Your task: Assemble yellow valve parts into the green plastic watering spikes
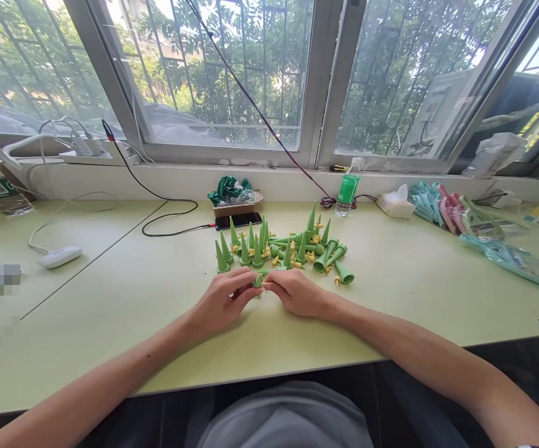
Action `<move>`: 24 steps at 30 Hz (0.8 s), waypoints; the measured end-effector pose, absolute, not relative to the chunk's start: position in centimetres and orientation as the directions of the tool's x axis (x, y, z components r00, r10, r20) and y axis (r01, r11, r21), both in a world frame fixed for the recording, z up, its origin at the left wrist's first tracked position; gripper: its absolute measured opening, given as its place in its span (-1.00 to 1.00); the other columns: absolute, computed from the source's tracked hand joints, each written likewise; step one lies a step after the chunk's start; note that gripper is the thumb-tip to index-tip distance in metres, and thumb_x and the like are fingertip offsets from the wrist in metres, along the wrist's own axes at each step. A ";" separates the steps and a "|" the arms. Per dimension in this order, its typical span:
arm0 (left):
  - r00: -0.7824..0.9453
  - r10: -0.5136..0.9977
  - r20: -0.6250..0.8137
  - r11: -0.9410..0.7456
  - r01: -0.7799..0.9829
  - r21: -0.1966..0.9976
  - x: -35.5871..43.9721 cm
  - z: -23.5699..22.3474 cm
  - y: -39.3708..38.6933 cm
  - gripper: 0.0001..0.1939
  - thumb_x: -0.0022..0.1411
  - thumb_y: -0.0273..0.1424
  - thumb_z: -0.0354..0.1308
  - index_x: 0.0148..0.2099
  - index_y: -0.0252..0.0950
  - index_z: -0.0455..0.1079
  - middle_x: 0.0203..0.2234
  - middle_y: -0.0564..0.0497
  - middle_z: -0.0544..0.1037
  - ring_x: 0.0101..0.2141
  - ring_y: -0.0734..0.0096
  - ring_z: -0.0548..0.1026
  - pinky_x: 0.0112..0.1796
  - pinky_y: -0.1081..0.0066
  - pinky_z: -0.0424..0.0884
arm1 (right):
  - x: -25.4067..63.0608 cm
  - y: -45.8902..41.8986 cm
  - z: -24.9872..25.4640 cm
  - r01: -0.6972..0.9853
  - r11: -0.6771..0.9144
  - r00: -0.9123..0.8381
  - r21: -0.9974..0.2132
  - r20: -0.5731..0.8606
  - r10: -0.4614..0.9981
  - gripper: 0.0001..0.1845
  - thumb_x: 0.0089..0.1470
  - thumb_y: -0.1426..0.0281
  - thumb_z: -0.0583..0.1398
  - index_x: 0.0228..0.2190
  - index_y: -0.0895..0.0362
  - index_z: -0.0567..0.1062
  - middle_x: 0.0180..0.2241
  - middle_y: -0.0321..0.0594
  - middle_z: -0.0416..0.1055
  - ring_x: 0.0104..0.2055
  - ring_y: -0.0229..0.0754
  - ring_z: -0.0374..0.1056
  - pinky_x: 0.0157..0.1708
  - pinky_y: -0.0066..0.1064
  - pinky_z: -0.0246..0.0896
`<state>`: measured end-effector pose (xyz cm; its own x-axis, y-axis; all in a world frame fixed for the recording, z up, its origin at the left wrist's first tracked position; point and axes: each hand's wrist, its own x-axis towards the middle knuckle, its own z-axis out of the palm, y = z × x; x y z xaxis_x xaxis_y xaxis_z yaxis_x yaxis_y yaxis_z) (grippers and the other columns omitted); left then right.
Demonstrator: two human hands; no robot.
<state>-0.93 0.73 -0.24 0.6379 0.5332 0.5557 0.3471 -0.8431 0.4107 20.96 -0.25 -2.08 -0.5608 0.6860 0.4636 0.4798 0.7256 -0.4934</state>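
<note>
My left hand [222,298] is closed on a green plastic watering spike [258,281], its fingers wrapped about the cone. Against it, the fingertips of my right hand [299,294] pinch a small yellow valve [265,284], mostly hidden by the fingers. The two parts meet or nearly meet; which of these I cannot tell. Just beyond my hands stand several upright green spikes [222,258], with more lying on their sides, such as the spike [344,272] at the right of the pile. Small yellow valves [276,260] are scattered among them.
Behind the pile are a black phone [239,221] on a cable and a small cardboard box [236,209] holding green plastic. A water bottle [347,188], a tissue box [395,204] and bagged coloured items [451,208] stand right. A white mouse [60,256] lies left.
</note>
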 end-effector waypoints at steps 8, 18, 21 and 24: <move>0.611 0.542 0.577 -0.837 0.336 0.431 -0.5 0.1 0.2 -0.74 0.40 -0.35 0.07 -0.36 -0.30 0.40 -0.55 0.05 0.36 -0.55 0.51 0.25 -0.55 0.49 0.19 | 20.8 -0.6 -1.8 0.473 0.678 -0.541 -0.562 0.422 0.727 -0.60 0.41 0.31 -0.06 -0.47 0.11 0.32 -0.53 -0.31 0.33 -0.50 -0.28 0.19 -0.39 -0.45 0.08; 0.458 0.755 0.470 -0.629 0.302 0.716 -0.5 0.1 1.0 -0.66 0.37 -0.26 0.10 -0.45 -0.28 0.20 -0.65 0.17 0.12 -0.63 0.59 0.09 -0.63 0.51 0.04 | 20.6 -0.9 -1.0 0.433 0.653 -0.424 -0.621 0.499 0.756 -0.78 0.36 0.28 0.08 -0.19 0.14 0.45 -0.51 -0.37 0.34 -0.51 -0.31 0.18 -0.40 -0.49 0.08; 0.451 0.810 0.374 -0.506 0.218 0.834 -0.4 0.3 0.9 -0.63 0.36 -0.20 0.13 -0.43 -0.27 0.18 -0.67 0.19 0.10 -0.66 0.61 0.11 -0.66 0.51 0.02 | 20.7 -1.0 -0.9 0.415 0.655 -0.418 -0.632 0.506 0.754 -0.79 0.33 0.30 0.11 -0.14 0.16 0.45 -0.53 -0.40 0.32 -0.53 -0.32 0.18 -0.39 -0.49 0.10; 0.442 0.845 0.299 -0.402 0.159 0.902 -0.2 0.6 0.7 -0.58 0.34 -0.14 0.15 -0.45 -0.26 0.14 -0.66 0.20 0.08 -0.68 0.62 0.11 -0.67 0.52 0.00 | 20.8 -0.8 -1.0 0.400 0.664 -0.441 -0.632 0.502 0.744 -0.78 0.33 0.30 0.12 -0.11 0.16 0.45 -0.52 -0.39 0.33 -0.52 -0.31 0.18 -0.39 -0.48 0.10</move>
